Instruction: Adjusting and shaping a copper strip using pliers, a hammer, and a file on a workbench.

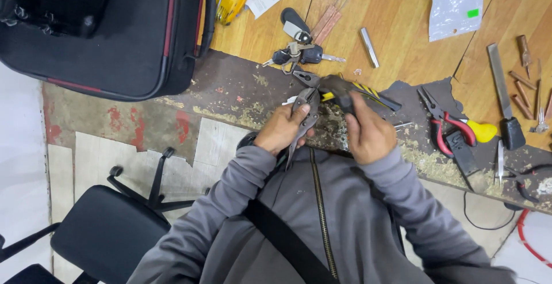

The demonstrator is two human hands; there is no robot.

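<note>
Jacket (345, 215): grey, dark zip. Bag (109, 31): black with red piping. Pliers (451, 126): red handles beside a yellow grip. Tool (351, 91) in hand: black with yellow-black stripes. Bench (397, 19): light wood planks; front edge dark brown, worn, speckled. Chair (106, 232): black.
</note>
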